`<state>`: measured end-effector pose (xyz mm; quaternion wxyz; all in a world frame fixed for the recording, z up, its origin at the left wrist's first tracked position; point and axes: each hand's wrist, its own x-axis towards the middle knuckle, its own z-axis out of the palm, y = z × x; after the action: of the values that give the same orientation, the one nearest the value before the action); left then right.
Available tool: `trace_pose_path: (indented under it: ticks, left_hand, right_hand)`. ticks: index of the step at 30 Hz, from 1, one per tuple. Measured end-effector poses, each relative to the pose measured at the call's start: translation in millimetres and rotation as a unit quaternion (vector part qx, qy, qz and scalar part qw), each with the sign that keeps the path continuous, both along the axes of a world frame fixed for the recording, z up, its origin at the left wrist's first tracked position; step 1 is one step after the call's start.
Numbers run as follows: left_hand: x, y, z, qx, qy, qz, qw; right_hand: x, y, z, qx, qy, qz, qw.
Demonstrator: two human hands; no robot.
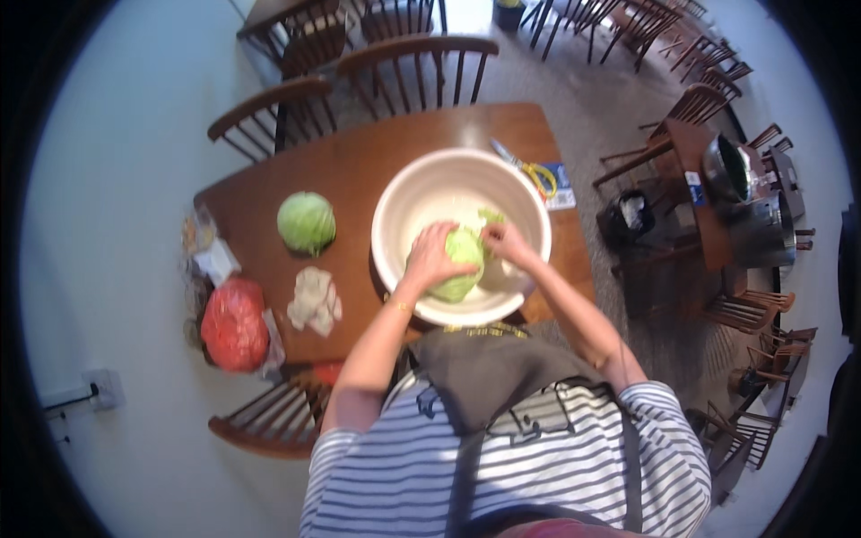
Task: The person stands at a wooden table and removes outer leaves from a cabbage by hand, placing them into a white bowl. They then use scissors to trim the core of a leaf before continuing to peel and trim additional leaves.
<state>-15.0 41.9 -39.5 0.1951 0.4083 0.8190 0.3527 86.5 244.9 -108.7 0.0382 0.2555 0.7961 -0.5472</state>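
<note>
A green cabbage (pixel 462 254) sits inside a large cream-coloured basin (pixel 387 211) on the table. My left hand (pixel 432 258) is wrapped over its left side, thumb toward me, and steadies it. At the cabbage's right edge is my right hand (pixel 505 244), its fingers pinched together against the outer leaves; whatever lies between the fingertips is too small to make out. Just beyond those fingers, a small piece of green leaf (pixel 491 215) shows in the basin. To the left of the basin, a second whole cabbage (pixel 307 223) rests on the wood.
The brown table (pixel 350 170) also bears a pale crumpled heap (pixel 315 302), a red plastic bag (pixel 235 323) and yellow-handled scissors (pixel 540 177) by a blue-and-white packet (pixel 561 190). Wooden chairs (pixel 417 49) line its far side. Metal pots (pixel 762 229) stand on another table at right.
</note>
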Motion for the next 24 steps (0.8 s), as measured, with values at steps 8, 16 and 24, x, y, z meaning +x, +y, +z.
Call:
trace_pose_path:
  ticks: [8,16,24]
  left_hand:
    - [2,2,6,0.025,0.01,0.007,1.0]
    - [0,3,4,0.025,0.009,0.014,1.0]
    - [0,1,0,0.025,0.012,0.012,1.0]
  right_hand:
    - [2,10,43,-0.127,-0.035,-0.14,0.981]
    - [30,-17,69,0.136,-0.106,0.129,0.977]
    - [9,-4,54,-0.029,-0.14,0.05,0.988]
